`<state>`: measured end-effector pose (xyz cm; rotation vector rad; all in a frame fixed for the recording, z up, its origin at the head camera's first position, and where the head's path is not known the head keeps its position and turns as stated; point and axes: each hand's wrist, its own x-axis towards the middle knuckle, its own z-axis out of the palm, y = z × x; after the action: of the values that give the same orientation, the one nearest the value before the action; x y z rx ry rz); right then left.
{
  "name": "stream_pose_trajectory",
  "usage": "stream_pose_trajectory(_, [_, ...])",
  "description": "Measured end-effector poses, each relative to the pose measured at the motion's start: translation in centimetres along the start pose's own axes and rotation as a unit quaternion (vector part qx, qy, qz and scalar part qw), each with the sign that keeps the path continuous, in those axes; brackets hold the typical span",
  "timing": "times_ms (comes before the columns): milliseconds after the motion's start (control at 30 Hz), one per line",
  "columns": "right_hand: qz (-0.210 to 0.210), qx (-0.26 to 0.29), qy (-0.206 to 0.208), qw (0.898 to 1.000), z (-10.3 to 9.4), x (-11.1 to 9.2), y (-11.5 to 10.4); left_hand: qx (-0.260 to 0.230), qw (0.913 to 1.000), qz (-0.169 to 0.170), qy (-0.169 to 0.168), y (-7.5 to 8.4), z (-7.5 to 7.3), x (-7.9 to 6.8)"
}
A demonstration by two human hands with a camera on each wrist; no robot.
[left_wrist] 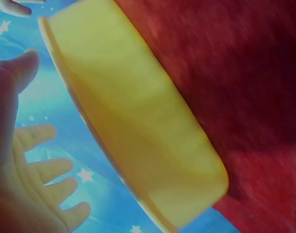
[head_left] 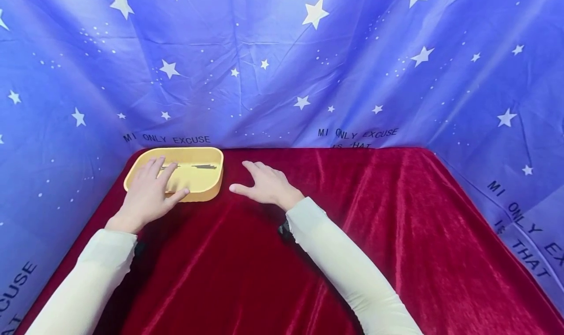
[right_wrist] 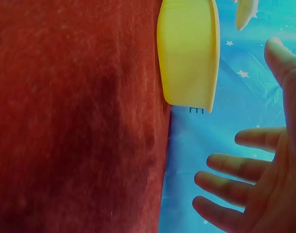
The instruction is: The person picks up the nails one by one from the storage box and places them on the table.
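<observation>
A yellow rounded-corner plastic tub (head_left: 209,194) stands at the far left of the red cloth. Inside it lie several thin dark strips (head_left: 204,167), too small to identify. My left hand (head_left: 147,193) is over the tub's near left side, fingers spread, and hides part of it. In the left wrist view its fingers (left_wrist: 58,189) stand apart from the tub's rim, holding nothing. My right hand (head_left: 266,184) hovers just right of the tub with its fingers extended. The right wrist view shows its palm and fingers (right_wrist: 237,167) free of any object.
Red velvet cloth (head_left: 396,237) covers the table. A blue star-printed curtain (head_left: 264,95) with black lettering hangs behind it and along both sides. Each forearm wears a pale sleeve (head_left: 348,256), with a dark band partly visible at the wrist.
</observation>
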<state>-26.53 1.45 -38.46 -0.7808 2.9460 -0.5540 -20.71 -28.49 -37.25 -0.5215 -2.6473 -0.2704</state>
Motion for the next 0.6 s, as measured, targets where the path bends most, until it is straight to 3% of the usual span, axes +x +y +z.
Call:
stream_pose_trajectory(200, [0.002, 0.036, -0.002, 0.999, 0.5, 0.8, -0.7, 0.007, 0.9996, -0.028, 0.002, -1.1, -0.5, -0.4])
stream_pose_trajectory(367, [0.002, 0.091, -0.006, 0.996, 1.3, 1.5, -1.2, -0.025, 0.9983, -0.052, 0.007, -1.9, -0.8, -0.8])
stream_pose_trajectory(600, [0.005, 0.205, 0.009, 0.979, 2.3, 2.4, -2.2, -0.073, 0.9905, -0.116, -0.013, -3.9, -1.2, -0.9])
